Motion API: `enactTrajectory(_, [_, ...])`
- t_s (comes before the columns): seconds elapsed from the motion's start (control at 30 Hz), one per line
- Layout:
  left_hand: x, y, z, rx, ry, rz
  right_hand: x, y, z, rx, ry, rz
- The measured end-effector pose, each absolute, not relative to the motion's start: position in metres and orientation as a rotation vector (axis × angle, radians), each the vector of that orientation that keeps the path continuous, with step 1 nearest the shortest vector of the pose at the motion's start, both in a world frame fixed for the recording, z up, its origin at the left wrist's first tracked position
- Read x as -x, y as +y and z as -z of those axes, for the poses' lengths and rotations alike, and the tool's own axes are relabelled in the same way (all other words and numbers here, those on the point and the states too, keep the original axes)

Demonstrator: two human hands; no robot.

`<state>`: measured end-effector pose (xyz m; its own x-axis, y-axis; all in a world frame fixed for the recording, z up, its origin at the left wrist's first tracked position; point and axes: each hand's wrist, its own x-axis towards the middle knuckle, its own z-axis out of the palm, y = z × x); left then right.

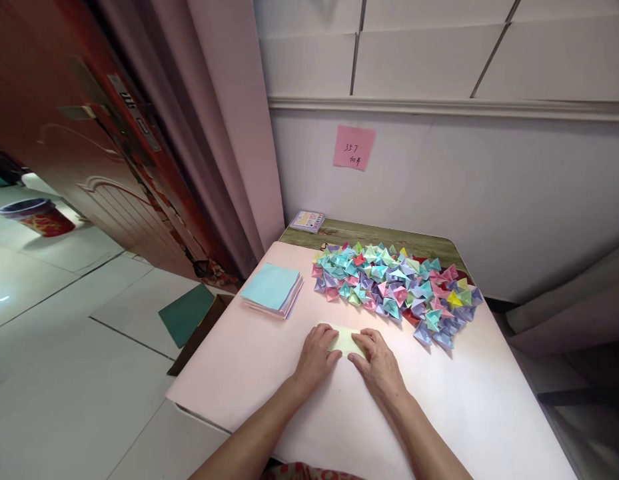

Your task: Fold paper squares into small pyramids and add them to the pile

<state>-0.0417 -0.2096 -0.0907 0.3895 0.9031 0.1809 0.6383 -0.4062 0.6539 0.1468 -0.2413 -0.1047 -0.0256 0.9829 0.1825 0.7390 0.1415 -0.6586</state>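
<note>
A pale yellow-green sheet of paper (pixel 345 341) lies on the pink table cover (pixel 249 373), folded flat. My left hand (pixel 316 353) presses on its left side with curled fingers. My right hand (pixel 378 360) presses on its right side, fingers bent down onto the paper. Both hands touch the sheet and partly hide it. Just beyond the hands lies a wide heap of several folded paper pieces (pixel 394 283) in teal, pink, purple and yellow.
A stack of square coloured sheets (pixel 272 290), teal on top, sits at the left of the table. A small paper pack (pixel 307 221) lies at the far edge. A pink note (pixel 354 147) hangs on the wall. A red door (pixel 79 133) and a curtain (pixel 209 127) stand at left.
</note>
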Motion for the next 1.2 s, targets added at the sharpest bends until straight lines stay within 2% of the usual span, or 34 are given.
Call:
enactTrajectory(0.17, [0.053,-0.214,0.098,-2.11,1.28,-0.814,-0.156,-0.245,0.108,1.637,-1.719,-0.578])
enactTrajectory(0.37, [0.052,-0.221,0.102,-2.384,1.205,-0.863,-0.149,-0.265,0.108,1.691,-1.865,-0.155])
enactTrajectory(0.5, [0.048,-0.229,0.102,-2.754,1.09,-0.667,-0.138,-0.276,0.106,1.527,-2.161,0.041])
enactTrajectory(0.63, [0.05,-0.24,0.101,-2.907,1.102,-0.565,-0.142,-0.284,0.101,1.56,-2.211,0.139])
enactTrajectory(1.03, [0.048,-0.249,0.093,-2.754,1.155,-0.511,-0.159,-0.259,0.086,1.222,-2.563,0.274])
enactTrajectory(1.2, [0.035,-0.246,0.094,-2.777,1.228,-0.489,-0.144,-0.264,0.092,1.355,-2.642,0.4])
